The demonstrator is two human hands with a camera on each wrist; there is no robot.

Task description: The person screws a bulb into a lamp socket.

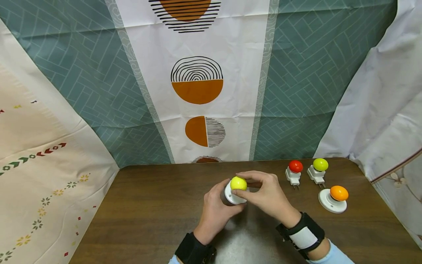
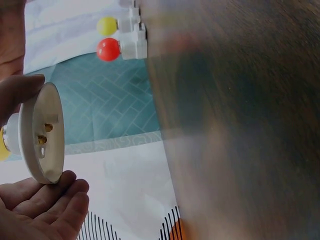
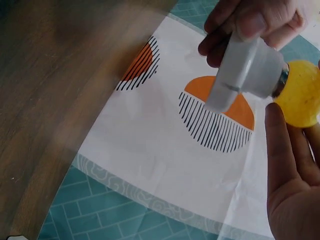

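Note:
My left hand grips the rim of a round white lamp holder above the table. Its open back, with brass-coloured screws inside, shows in the left wrist view. A yellow bulb sits at the holder's socket, and my right hand has its thumb and fingers about the bulb. In the right wrist view a strip of the bulb's metal base shows between the yellow bulb and the white socket. How far the bulb is screwed in, I cannot tell.
At the table's back right stand a red bulb and a yellow-green bulb, each in a white plug-type holder with pins. In front of them an orange bulb sits in a round white holder. Patterned curtains hang behind the brown table.

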